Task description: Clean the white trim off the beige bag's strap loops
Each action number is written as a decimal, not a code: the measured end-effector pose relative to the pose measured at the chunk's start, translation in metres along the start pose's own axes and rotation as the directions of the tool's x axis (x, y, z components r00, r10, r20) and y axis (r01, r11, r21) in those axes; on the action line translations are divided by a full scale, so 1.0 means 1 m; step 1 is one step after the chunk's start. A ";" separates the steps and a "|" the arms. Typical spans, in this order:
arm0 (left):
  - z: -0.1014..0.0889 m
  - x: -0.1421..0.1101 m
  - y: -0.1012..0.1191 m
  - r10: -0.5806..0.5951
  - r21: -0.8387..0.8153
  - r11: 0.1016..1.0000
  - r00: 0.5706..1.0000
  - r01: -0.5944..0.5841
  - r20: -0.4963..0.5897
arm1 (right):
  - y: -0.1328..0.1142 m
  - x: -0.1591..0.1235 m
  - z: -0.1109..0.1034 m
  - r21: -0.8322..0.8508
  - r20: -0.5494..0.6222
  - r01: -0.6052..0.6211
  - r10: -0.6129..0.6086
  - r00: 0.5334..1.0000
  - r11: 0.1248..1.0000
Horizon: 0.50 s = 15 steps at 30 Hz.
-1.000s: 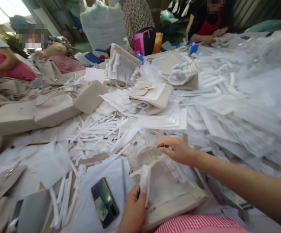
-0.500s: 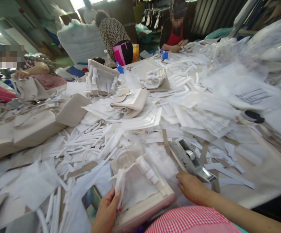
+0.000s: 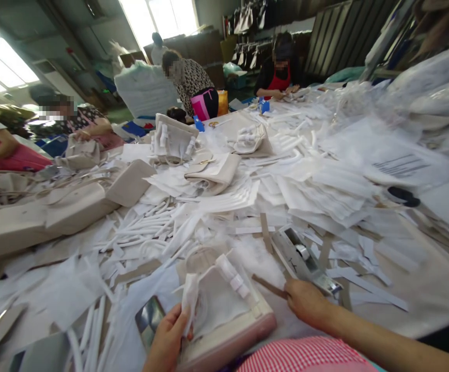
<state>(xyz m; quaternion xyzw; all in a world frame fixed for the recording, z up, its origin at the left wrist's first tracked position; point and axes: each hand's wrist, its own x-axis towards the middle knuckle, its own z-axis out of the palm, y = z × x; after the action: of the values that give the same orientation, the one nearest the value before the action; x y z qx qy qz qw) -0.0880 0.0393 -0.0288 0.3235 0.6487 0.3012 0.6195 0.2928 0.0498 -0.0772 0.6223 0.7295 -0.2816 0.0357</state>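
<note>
Brown strip (image 3: 268,286), unseen a moment ago, juts from the clasping right hand (image 3: 305,301); neither is free, as the left hand (image 3: 167,333) pinches the wrapped beige handbag (image 3: 228,336) by the checked apron (image 3: 304,355).

No words, brands or numbers are reading clearly. Grey dispenser-like tool (image 3: 305,262) is bearing a small dark character-like mark (image 3: 293,268), too small for reading. Clear plastic (image 3: 358,147) on the right is showing dark lines (image 3: 404,166), text or stripes, can't tell.
</note>
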 end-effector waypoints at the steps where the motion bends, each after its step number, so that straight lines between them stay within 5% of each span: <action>1: 0.002 0.000 0.001 0.011 -0.005 1.000 1.000 -0.011 0.004 | 0.002 -0.003 -0.007 0.106 0.005 -0.009 0.009 1.000 0.994; 3: 0.009 0.000 0.004 0.032 -0.003 0.999 0.999 -0.032 0.015 | 0.004 -0.007 -0.023 0.423 0.057 -0.064 0.044 0.997 0.904; 5: 0.018 0.000 0.009 0.053 0.015 0.998 0.998 -0.054 0.034 | -0.001 -0.010 -0.038 0.729 0.143 -0.156 0.074 0.987 0.667; 7: 0.028 0.000 0.014 0.074 0.041 0.996 0.995 -0.077 0.062 | -0.012 -0.010 -0.050 0.870 0.205 -0.215 0.071 0.976 0.443; 9: 0.037 0.001 0.016 0.092 0.065 0.993 0.991 -0.099 0.092 | -0.025 -0.008 -0.058 0.914 0.222 -0.218 0.029 0.975 0.343; 15: 0.044 0.007 0.007 0.119 0.074 0.989 0.985 -0.129 0.125 | -0.068 0.009 -0.063 0.795 0.235 -0.092 -0.163 0.958 0.600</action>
<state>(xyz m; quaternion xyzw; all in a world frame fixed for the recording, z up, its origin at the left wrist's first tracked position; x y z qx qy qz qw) -0.0437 0.0488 -0.0295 0.4060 0.6005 0.2925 0.6237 0.2468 0.0817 -0.0028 0.5103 0.5256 -0.6645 -0.1479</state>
